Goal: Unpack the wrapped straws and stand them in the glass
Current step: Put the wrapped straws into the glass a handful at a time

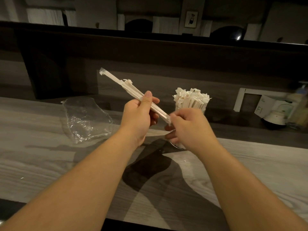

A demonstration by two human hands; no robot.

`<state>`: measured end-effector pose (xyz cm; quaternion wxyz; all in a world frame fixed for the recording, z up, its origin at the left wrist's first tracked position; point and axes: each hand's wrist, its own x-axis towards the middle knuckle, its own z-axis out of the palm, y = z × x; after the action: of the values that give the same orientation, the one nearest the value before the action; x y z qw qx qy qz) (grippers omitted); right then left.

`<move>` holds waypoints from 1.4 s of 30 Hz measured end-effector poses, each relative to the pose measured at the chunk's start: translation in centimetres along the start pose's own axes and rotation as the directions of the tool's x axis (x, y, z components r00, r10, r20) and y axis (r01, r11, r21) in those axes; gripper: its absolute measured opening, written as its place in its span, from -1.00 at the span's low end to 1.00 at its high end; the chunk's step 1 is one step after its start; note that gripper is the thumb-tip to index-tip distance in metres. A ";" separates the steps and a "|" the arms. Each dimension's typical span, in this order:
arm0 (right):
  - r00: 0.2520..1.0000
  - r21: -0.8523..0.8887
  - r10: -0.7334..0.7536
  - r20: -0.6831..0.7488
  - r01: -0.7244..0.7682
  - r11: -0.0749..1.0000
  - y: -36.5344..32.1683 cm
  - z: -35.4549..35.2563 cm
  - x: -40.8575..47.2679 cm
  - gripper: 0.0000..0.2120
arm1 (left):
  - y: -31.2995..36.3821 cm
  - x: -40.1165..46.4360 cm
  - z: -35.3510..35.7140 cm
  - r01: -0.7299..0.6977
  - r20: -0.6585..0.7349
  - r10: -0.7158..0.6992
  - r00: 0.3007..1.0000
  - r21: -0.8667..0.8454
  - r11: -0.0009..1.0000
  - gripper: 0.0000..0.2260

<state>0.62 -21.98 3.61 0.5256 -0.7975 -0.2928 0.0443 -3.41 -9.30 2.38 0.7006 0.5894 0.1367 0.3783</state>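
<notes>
Left hand: the left hand (139, 114) is curled around a small bunch of wrapped straws (131, 91), with the thumb lying on top of them.
Straws in hand: the bunch is tilted, its far end pointing up and away to the left, its near end pointing down toward the right hand. The paper ends at the far tip look torn and fluffy.
Right hand: the right hand (188, 125) pinches the near end of that same bunch with its fingertips. The other fingers are curled under.
Glass: the glass (179, 145) stands on the table (50, 160), just behind and under the right hand. Most of it is hidden by the hand.
Straws in glass: a thick bunch of paper-wrapped straws (191, 100) stands upright in the glass, tops fanned out above the hand.
Plastic bag: a clear, crinkled plastic bag (85, 119) lies flat on the table, to the left of the left hand and apart from it.
Scraps: a tiny white paper bit (184, 161) lies on the table near the right arm.
Far right: a white card (265, 106) and a small round pot (275, 118) sit by the wall, too blurry to tell more.
</notes>
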 end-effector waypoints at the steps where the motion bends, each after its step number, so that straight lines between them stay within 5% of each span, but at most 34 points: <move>1: 0.998 -0.083 -0.061 -0.023 0.059 0.995 0.0 -0.3 -0.1 -0.83 | 0.0 0.0 0.0 -0.010 -0.005 0.010 1.000 -0.012 1.000 -0.69; 7: 0.926 -0.248 -0.298 -0.231 0.240 0.939 1.0 -1.8 0.7 -0.84 | 0.2 -0.2 1.1 -0.043 -0.050 0.038 0.998 -0.103 0.994 -0.72; 11: 0.899 -0.268 -0.301 -0.318 0.219 0.938 1.7 -2.6 1.2 -0.87 | 0.7 0.0 2.6 -0.070 -0.033 0.066 0.997 -0.111 0.991 -0.72; 25: 0.931 -0.178 -0.205 -0.303 0.156 0.972 2.1 -3.5 1.6 -0.85 | 0.5 0.9 4.6 -0.184 -0.035 0.188 0.982 0.094 0.978 -0.74; 31: 0.939 -0.159 -0.188 -0.287 0.147 0.976 2.1 -3.5 1.7 -0.85 | 0.7 0.9 4.4 -0.337 0.093 0.324 0.942 0.279 0.899 -0.78; 42: 0.947 -0.165 -0.193 -0.256 0.154 0.974 2.1 -3.7 1.7 -0.85 | 1.8 2.4 5.4 -0.381 0.246 0.295 0.923 0.482 0.789 -0.72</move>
<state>4.25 -24.67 3.83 0.5041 -0.8028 -0.2898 -0.1322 0.99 -11.53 6.07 0.4436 0.7995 0.0704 0.3987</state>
